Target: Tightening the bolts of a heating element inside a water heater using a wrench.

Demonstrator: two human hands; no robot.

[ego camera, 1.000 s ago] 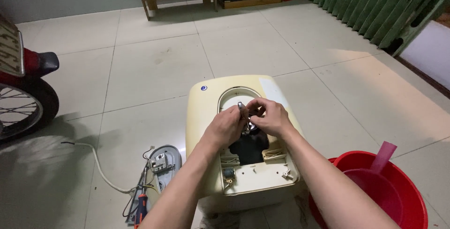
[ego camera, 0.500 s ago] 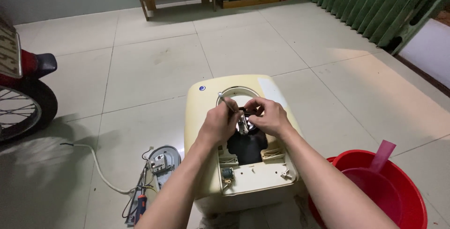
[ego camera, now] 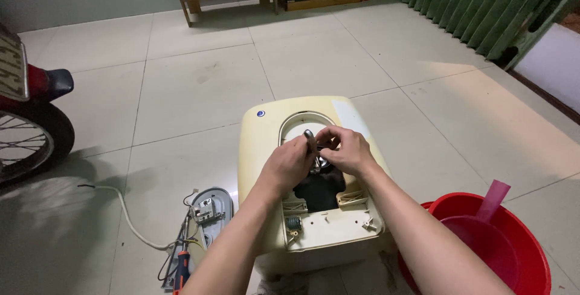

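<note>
Hands together over cream heater casing (ego camera: pixel 260 150): left hand (ego camera: pixel 290 163) and right hand (ego camera: pixel 345 150) pinching small metal fitting (ego camera: pixel 312 141), forearms angled inward.

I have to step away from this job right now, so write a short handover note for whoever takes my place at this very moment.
Left hand: over the open hatch of the cream appliance casing, fingers closed on a small metal part.
Right hand: grip on the same metal part from the other side.
Things: casing lies flat on the tiled floor. The removed cover with its wiring lies to its left, a screwdriver near it, a white cable trailing away. A red basin stands on the right.
Done: cover off, interior exposed.
Left: the metal part is in both hands above the dark opening; whether it is free or attached is unclear.
</note>
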